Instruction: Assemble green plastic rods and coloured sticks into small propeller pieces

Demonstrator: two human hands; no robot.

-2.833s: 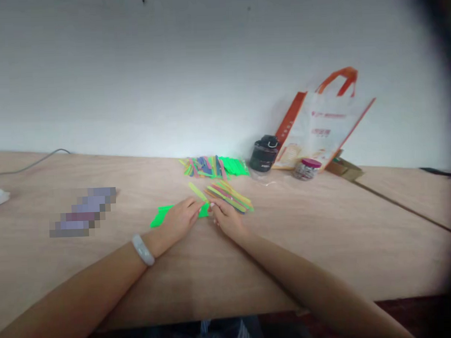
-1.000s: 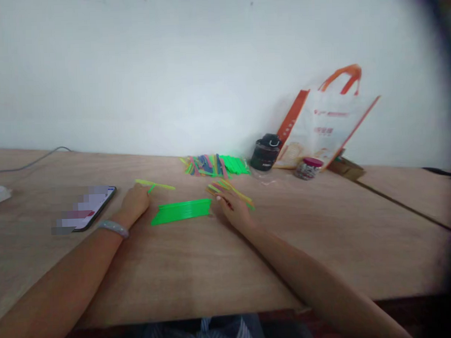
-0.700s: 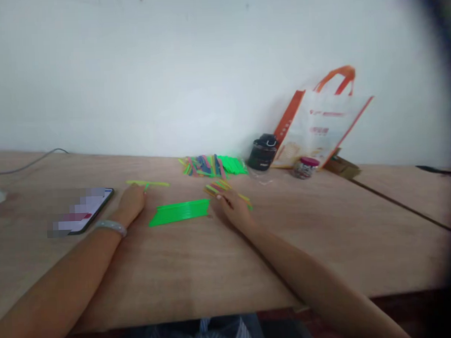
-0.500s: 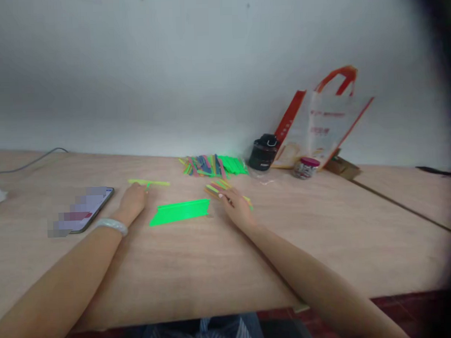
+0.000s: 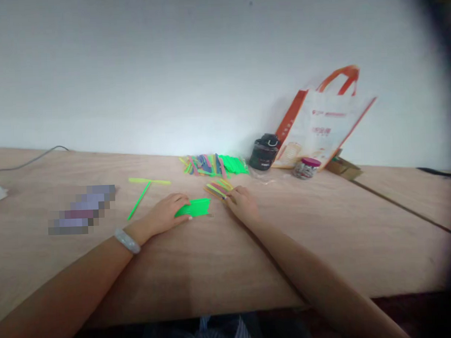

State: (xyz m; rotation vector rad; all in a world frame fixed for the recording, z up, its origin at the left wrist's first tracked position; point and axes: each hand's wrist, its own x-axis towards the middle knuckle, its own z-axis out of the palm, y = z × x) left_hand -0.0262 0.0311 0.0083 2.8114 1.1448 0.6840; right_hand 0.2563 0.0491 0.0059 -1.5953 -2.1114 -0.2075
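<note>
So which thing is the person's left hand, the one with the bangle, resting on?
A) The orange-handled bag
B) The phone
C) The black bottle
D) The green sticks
D. The left hand lies with its fingers over the end of the green sticks, which sit flat on the table.

On the plywood table point(image 5: 251, 257), heaped craft sticks point(image 5: 206, 165) lie at twelve o'clock; a bottle point(image 5: 264, 153), jar point(image 5: 306, 168) and tote bag point(image 5: 316, 131) stand toward one; seemingly a phone point(image 5: 82, 209) lies at nine.

Wooden table point(image 5: 324, 249), heaped coloured sticks point(image 5: 206, 165), a green stick bundle point(image 5: 197, 207); black bottle point(image 5: 264, 155), pink-lidded jar point(image 5: 306, 169)
</note>
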